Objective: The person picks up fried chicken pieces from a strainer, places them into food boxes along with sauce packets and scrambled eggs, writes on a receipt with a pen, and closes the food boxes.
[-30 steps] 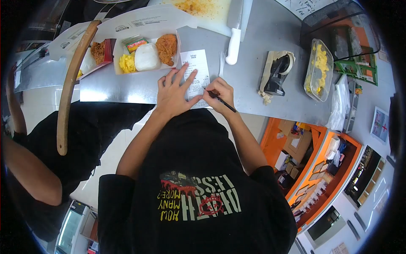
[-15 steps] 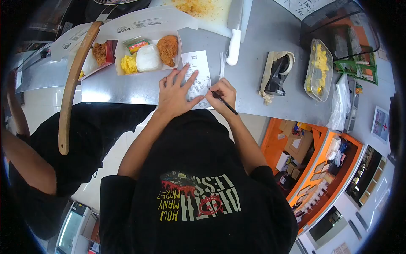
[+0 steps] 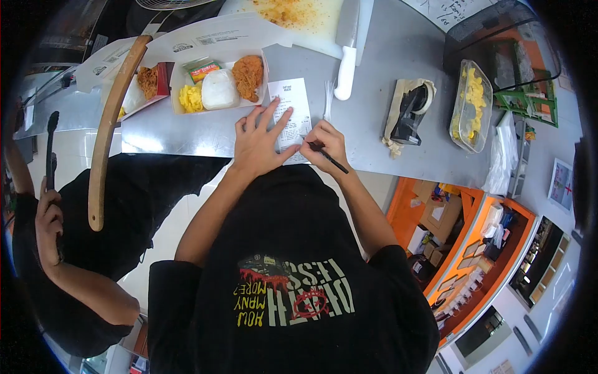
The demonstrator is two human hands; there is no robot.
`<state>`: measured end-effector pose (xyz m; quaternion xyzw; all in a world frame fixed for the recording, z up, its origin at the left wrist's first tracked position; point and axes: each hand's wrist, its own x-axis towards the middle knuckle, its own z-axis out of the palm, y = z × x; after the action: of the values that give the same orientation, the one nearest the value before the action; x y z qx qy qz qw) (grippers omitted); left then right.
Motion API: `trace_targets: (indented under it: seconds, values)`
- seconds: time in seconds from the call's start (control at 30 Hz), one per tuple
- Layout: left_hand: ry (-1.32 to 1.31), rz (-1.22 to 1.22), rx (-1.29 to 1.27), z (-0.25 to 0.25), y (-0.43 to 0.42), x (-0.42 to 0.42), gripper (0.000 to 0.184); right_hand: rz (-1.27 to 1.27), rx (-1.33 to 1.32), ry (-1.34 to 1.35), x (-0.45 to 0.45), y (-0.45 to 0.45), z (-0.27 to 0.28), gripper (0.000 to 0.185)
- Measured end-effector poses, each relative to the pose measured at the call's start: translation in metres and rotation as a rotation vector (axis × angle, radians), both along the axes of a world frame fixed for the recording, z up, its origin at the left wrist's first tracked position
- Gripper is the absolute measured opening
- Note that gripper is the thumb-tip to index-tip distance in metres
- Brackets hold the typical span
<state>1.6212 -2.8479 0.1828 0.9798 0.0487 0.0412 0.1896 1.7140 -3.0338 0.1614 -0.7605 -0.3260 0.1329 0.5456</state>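
Note:
A printed receipt [image 3: 291,96] lies on the steel counter near its front edge. My left hand [image 3: 258,142] rests open on the receipt's left side, fingers spread. In my right hand [image 3: 326,146] is a black pen [image 3: 335,163], with its tip at the paper's right part. Beyond my left hand stands an open meal box [image 3: 175,87] holding white rice [image 3: 220,88], fried chicken [image 3: 247,77], scrambled egg [image 3: 191,98] and a small packet [image 3: 203,70]. A clear plastic fork [image 3: 328,103] lies just past my right hand.
A white-handled knife [image 3: 345,73] rests partly on a cutting board [image 3: 317,36]. To the right stand a tape dispenser [image 3: 408,115] and a tub of egg [image 3: 471,107]. A second meal box [image 3: 163,81] is left, behind a long wooden handle [image 3: 115,118]. A co-worker's hand [image 3: 48,218] holds dark tongs.
The co-worker's arm at the left has swung up, bringing dark tongs into view. My right hand and the pen have shifted slightly; my left hand stays on the receipt.

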Motion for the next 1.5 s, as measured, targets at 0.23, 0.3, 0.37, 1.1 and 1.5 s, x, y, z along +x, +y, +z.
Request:
trace_targets:
  seconds: [0.23,0.3,0.37,1.1,1.5]
  values:
    - [0.0,0.004,-0.007,0.001,-0.001,0.0,0.078,-0.142,0.013,-0.003,-0.005,0.0,-0.005,0.017]
    - [0.004,0.007,-0.006,0.0,0.0,0.001,0.078,-0.148,0.018,-0.028,-0.004,0.002,-0.005,0.017]
    - [0.022,0.004,0.004,0.0,0.0,0.0,0.079,-0.088,0.011,-0.057,-0.002,-0.001,-0.001,0.016]
    - [0.037,0.002,0.01,0.001,-0.001,-0.001,0.08,-0.404,0.167,0.006,-0.01,0.006,-0.007,0.016]
    - [0.029,-0.025,0.05,0.0,0.004,-0.003,0.086,0.2,-0.013,0.006,-0.004,0.004,0.016,0.013]
